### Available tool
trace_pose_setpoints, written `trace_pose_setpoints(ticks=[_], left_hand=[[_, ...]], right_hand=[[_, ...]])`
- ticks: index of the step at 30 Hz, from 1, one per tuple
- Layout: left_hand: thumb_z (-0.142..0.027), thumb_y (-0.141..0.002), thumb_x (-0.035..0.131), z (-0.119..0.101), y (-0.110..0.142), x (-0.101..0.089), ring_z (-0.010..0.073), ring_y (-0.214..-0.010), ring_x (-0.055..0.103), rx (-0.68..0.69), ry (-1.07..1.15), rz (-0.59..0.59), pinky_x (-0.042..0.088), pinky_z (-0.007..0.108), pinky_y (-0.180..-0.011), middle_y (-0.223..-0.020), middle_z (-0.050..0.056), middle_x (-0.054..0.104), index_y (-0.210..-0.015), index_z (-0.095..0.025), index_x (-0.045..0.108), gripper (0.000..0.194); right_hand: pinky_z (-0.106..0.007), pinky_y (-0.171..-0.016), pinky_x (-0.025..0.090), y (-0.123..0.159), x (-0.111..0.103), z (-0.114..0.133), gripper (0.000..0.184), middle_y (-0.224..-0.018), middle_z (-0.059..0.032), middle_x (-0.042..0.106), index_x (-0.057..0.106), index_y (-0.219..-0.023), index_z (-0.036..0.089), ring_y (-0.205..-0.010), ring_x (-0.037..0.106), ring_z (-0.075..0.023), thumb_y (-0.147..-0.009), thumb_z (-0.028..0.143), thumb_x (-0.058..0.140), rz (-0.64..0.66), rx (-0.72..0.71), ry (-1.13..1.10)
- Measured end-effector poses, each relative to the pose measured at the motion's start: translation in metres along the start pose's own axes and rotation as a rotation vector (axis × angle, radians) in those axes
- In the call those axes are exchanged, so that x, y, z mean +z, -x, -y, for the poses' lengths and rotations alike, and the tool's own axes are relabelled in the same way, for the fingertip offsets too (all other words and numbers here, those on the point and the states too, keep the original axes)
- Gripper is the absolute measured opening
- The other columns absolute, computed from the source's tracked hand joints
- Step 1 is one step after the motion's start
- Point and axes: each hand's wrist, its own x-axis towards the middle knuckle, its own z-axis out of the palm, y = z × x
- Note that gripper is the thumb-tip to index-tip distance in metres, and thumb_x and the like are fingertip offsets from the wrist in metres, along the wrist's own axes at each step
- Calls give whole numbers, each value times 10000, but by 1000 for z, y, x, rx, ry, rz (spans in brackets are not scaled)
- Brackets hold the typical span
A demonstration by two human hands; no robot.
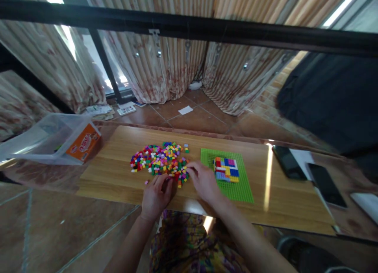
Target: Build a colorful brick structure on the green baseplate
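Along the near side and right end of the loose brick heap [159, 158], fingertips of both hands: left hand [155, 196] at the near side, right hand [203, 182] at the right end. Heap just ahead, long axis left to right across the wooden tabletop [103, 182]. To the right, green baseplate [243, 190] with brick build [226, 170] on top, closer to the right hand. Left fingers curled toward the thumb; right hand angled inward, thumb and forefinger nearly together. Impossible to tell, for either, about a brick in the grip.
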Motion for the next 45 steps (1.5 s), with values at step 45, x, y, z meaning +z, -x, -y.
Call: trace_pose_setpoints(ticks=[45], left_hand=[[-366,-911,524,3,-4,3,176,-821,668,45,-111,3,441,284,-718,-906,35,718,-940,-214,641,194]], right_hand=[[-275,-725,457,42,-102,-73,213,-798,-15,685,694,-659,222,-761,617,-153,-835,201,576,-38,140,228]])
